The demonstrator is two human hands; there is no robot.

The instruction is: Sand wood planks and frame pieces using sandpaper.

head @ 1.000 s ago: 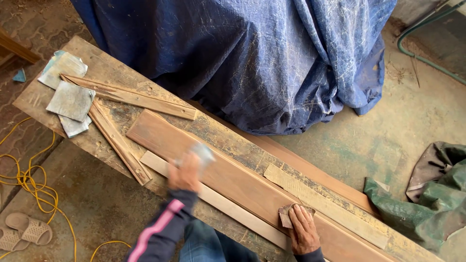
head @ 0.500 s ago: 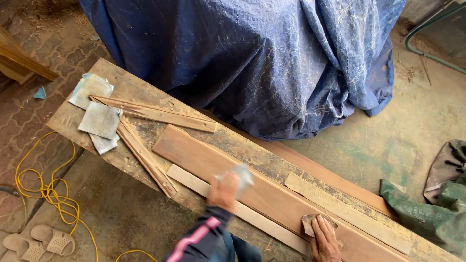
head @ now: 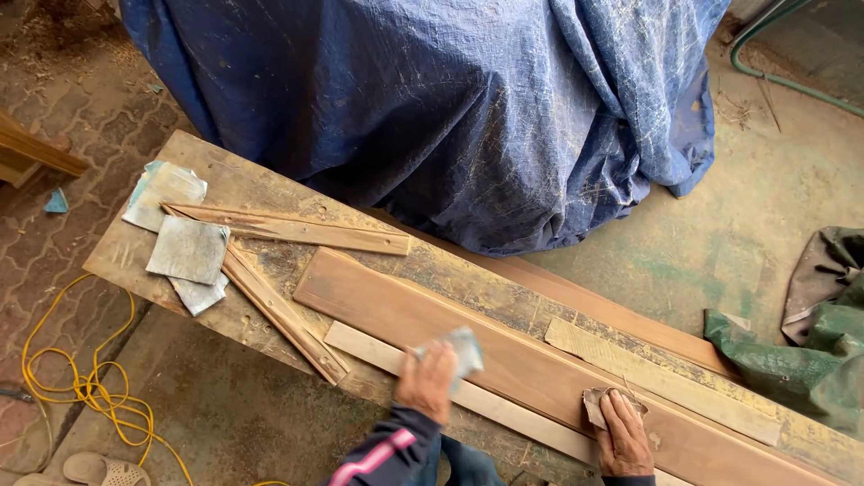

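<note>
Running diagonally from upper left to lower right, the long reddish-brown wooden plank (head: 504, 355) lies on the worn wooden table (head: 225, 175). The left hand (head: 426, 380) is closed on a grey sheet of sandpaper (head: 462, 349) at mid-plank — the right hand (head: 623, 434) presses a crumpled brown sandpaper scrap (head: 598, 402) flat further along.

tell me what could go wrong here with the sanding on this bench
The right hand only presses a folded scrap on the reddish board, so it might skid under the left hand rubbing with sandpaper. The loose pale strip could slide off the bench edge. The yellow cord may trip feet.
</note>
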